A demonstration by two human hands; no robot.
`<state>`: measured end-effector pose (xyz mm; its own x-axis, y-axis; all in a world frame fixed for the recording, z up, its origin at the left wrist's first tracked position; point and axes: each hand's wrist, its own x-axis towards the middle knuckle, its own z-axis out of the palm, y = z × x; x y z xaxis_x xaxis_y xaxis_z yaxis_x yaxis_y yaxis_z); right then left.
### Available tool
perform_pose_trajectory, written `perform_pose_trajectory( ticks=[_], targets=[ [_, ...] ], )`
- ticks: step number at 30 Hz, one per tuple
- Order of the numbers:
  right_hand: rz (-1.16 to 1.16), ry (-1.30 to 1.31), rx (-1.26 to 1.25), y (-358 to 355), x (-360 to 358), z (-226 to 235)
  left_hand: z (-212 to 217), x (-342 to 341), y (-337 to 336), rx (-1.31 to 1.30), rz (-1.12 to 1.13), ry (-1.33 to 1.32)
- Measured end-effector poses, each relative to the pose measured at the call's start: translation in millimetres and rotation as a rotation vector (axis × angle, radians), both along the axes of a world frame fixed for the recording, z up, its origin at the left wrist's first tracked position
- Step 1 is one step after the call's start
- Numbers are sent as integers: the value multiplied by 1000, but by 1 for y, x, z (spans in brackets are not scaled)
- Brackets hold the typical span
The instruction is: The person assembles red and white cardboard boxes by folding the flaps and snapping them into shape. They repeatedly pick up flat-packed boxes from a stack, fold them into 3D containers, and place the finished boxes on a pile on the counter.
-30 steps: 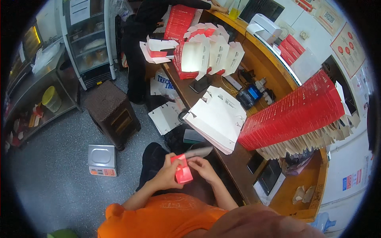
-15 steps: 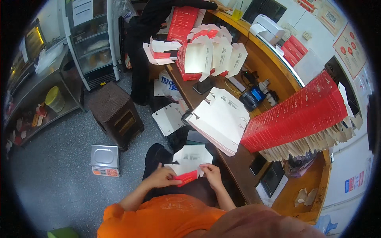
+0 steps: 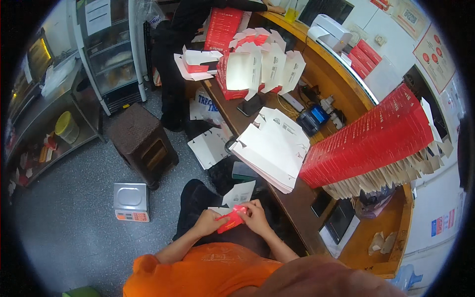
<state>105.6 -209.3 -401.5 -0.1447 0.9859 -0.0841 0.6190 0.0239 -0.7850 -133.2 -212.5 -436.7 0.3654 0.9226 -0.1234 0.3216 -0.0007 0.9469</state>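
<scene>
On my lap is a partly folded red and white cardboard box [image 3: 230,224], its white inner flap standing up at the far side. My left hand [image 3: 210,223] grips the red wall at its left. At the right corner, my right hand [image 3: 255,218] pinches a folded red flap, fingers closed on the card. A pile of flat white box blanks [image 3: 272,146] lies on the brown counter just beyond. Farther off stand several opened-up boxes [image 3: 241,74] with raised lids, next to a smaller open box [image 3: 195,63].
A tall leaning stack of red box blanks [image 3: 366,141] fills the counter's right. A phone [image 3: 251,105] and a blue-black device [image 3: 312,121] lie nearby. On the floor at left are a scale [image 3: 131,197] and a brown stool [image 3: 141,143]. A person in black [image 3: 173,64] stands at the far end.
My right hand has moved inward and folded the box's right side, so more red shows. The box has turned and its white flap looks narrower. My left hand keeps its hold.
</scene>
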Motion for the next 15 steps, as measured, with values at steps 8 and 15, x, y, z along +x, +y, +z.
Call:
perform_pose_trajectory(
  ticks=[8, 15],
  targets=[
    [128, 168, 33, -9, -15, -42, 29, 16, -6, 65, 180, -57],
    [48, 191, -175, -10, -10, 21, -21, -31, 27, 150, 337, 297]
  ],
)
